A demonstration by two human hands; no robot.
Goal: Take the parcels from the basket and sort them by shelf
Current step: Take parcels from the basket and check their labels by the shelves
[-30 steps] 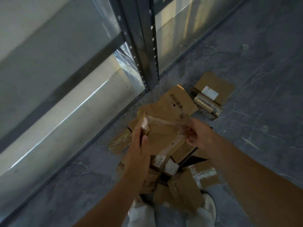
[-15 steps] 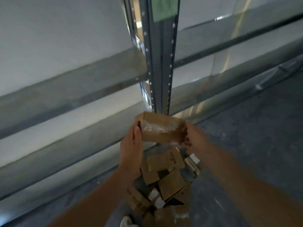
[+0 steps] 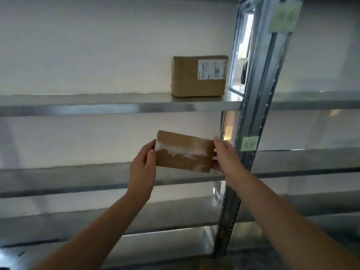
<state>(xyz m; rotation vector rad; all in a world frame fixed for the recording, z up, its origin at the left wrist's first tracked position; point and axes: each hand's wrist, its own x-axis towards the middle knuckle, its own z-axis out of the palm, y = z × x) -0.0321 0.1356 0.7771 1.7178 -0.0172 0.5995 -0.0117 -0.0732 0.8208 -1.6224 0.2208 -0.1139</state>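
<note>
Placing step: left hand (image 3: 143, 168) and right hand (image 3: 226, 158) grip a taped parcel (image 3: 183, 152) by its ends before the middle shelf (image 3: 78, 172). Next: match the shelf label (image 3: 249, 143), slide it in.

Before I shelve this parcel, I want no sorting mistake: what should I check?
1. Grip: left hand and right hand hold the taped parcel by its ends: ok.
2. Middle shelf behind it has bare space: ok.
3. Green tag on the upright legible: cannot tell, blurred.
4. Parcel's address label in view: not ok, only tape shows.
5. Labelled box on the upper shelf out of the path: ok.
</note>
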